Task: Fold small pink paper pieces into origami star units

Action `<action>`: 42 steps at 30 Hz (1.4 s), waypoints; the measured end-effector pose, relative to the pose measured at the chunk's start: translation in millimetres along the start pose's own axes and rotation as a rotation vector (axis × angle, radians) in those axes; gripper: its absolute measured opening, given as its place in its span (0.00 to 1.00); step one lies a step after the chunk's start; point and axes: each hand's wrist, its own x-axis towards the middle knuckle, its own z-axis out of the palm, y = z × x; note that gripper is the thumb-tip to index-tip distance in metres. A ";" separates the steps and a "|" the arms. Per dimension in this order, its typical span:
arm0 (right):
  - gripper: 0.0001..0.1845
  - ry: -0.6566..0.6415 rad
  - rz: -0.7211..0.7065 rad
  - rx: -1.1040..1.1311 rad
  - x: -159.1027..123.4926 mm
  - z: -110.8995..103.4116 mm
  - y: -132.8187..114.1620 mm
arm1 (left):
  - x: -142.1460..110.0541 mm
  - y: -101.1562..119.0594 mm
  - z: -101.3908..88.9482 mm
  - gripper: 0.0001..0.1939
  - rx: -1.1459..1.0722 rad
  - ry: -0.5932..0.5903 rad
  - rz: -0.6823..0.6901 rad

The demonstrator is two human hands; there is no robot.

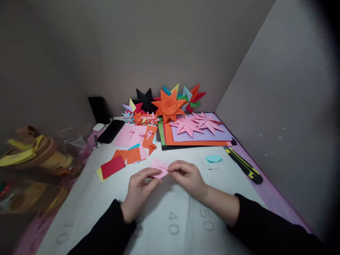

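Note:
A small pink sheet of paper (159, 165) is held up between my two hands above the white mat. My left hand (142, 189) pinches its left edge between thumb and fingers. On the other side, my right hand (187, 177) grips the right corner with its fingertips. A crease seems to run across the paper, though the fingers cover part of it. Left of my hands lie a red paper rectangle (113, 167) and orange paper pieces (133, 155). A folded light-blue paper (214, 158) rests beyond my right hand.
Folded paper stars, including an orange star (169, 105) and pink stars (187, 125), stand or lie at the back by a stack of coloured sheets (196, 143). A utility knife (243, 164) lies at right. Phones (111, 131) and a clear container (32, 194) are at left.

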 end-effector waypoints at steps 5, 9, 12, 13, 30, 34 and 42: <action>0.05 -0.022 -0.036 -0.003 -0.1 -0.2 -1.7 | 1.8 6.8 -1.3 0.03 -0.005 0.015 0.007; 0.03 0.011 -0.015 0.008 -0.4 3.2 -2.4 | 1.5 10.3 3.8 0.05 -0.065 0.043 -0.063; 0.01 0.044 0.000 0.023 -1.2 6.0 -2.5 | 0.5 10.6 8.0 0.06 -0.113 0.049 -0.095; 0.02 0.053 0.003 0.021 -1.6 6.6 -2.7 | 0.0 10.6 9.2 0.06 -0.125 0.055 -0.103; 0.03 0.035 0.181 0.028 0.2 7.9 0.3 | -1.5 11.0 13.7 0.10 -0.206 0.184 -0.179; 0.06 -0.174 0.065 -0.157 2.0 1.3 3.7 | 3.4 8.4 3.9 0.15 -0.052 0.110 -0.048; 0.04 -0.140 0.171 -0.047 2.2 2.7 8.4 | 5.2 8.3 3.5 0.11 -0.051 -0.210 -0.243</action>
